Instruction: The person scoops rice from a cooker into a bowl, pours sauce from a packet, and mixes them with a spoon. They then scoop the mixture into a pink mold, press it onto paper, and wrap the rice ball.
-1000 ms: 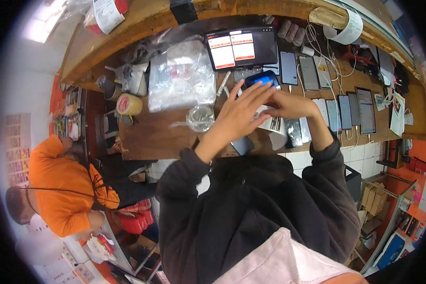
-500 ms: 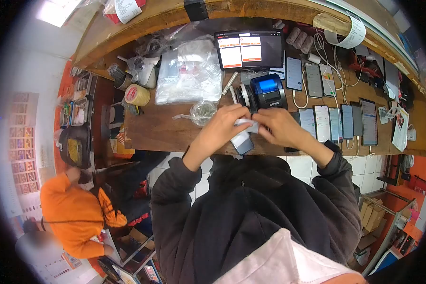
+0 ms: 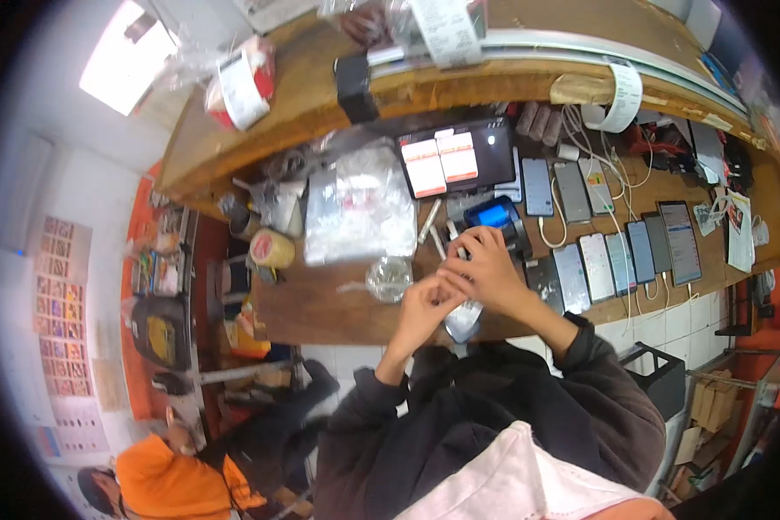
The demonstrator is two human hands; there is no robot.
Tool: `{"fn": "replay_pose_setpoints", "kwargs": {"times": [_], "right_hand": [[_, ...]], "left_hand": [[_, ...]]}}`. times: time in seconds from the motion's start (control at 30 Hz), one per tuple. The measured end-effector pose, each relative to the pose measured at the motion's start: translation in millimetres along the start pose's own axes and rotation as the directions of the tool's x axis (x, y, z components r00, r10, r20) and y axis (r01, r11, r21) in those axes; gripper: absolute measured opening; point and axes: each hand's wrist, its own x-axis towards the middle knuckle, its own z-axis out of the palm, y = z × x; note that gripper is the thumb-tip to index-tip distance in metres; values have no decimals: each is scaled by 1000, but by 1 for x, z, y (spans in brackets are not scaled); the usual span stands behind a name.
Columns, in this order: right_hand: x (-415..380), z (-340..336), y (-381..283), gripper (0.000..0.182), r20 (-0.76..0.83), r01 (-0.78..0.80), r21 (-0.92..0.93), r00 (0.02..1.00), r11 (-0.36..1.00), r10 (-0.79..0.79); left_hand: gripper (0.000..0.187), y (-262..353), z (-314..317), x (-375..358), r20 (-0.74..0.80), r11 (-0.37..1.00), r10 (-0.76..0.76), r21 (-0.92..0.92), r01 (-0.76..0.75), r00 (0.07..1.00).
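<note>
My left hand [image 3: 426,314] and my right hand [image 3: 487,270] meet above the front of the wooden table [image 3: 321,303]. Their fingertips are pinched together, and I cannot tell what is between them. Just below the fingers, at the table's front edge, shows a small white and grey-blue packet [image 3: 464,323], partly covered by my hands. Behind my right hand stands a black label printer [image 3: 504,217] with a lit blue top, partly hidden. A roll of clear tape [image 3: 390,279] lies to the left of my left hand.
A stack of clear plastic bags [image 3: 360,212] and a wide tape roll [image 3: 271,249] lie to the left. A tablet [image 3: 494,156] stands at the back. Several phones [image 3: 594,264] with white cables fill the right side. A shelf edge [image 3: 295,100] overhangs. A person in orange [image 3: 178,481] is at lower left.
My view has tilted up, showing more of the shelf. My right hand has risen over my left, and the packet, held between both hands before, now shows beneath them. The person in orange has changed posture.
</note>
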Motion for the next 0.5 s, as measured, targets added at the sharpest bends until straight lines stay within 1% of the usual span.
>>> {"fn": "replay_pose_setpoints", "kwargs": {"times": [0.03,0.07,0.1,0.13,0.17,0.2,0.23,0.27,0.3,0.33,0.37,0.4,0.43,0.47,0.5], "right_hand": [[9,-4,-5,24,-15,-36,-40,999,999,35],[15,-11,-12,30,-31,-74,-76,997,994,72],[14,-15,-20,39,-109,-136,31,984,990,139],[6,-5,-24,36,-152,-203,222,959,954,239],[-1,6,-30,36,-80,-274,423,938,864,337],[-7,16,-34,35,20,-342,600,910,723,414],[-14,22,-27,35,10,-336,597,911,728,412],[-24,24,-15,37,340,-452,524,888,722,309],[-28,20,-4,39,633,-535,415,751,736,189],[-29,14,7,39,622,-522,409,760,749,189],[-26,2,18,39,582,-621,527,761,581,285],[-21,-9,24,39,553,-673,635,739,380,385],[-9,-21,31,35,431,-580,755,790,305,436],[8,-39,40,32,300,-459,856,816,237,495],[27,-57,45,33,194,-392,870,830,300,522]], "left_hand": [[8,7,-4,0,36,979,-105,-169,109,994],[8,3,-11,1,-8,988,-105,-116,103,994],[7,4,-14,0,-130,993,-77,-102,64,989],[7,4,-17,1,-254,996,-47,-90,25,966],[7,5,-19,5,-245,996,-25,-85,4,969],[8,5,-20,8,-427,971,-18,-224,-86,904],[9,4,-22,8,-590,921,-49,-339,-193,806],[9,3,-26,10,-586,919,-39,-339,-201,809],[10,2,-33,14,-666,888,-3,-345,-305,746],[10,-1,-38,17,-692,865,30,-344,-365,722],[11,-4,-43,20,-715,839,63,-340,-425,696],[11,-7,-48,23,-737,810,95,-333,-482,669],[9,-17,-52,25,-738,885,133,-211,-414,662],[9,-11,-46,28,-722,894,128,-214,-395,680],[8,-5,-39,31,-705,902,122,-215,-375,698]]}}
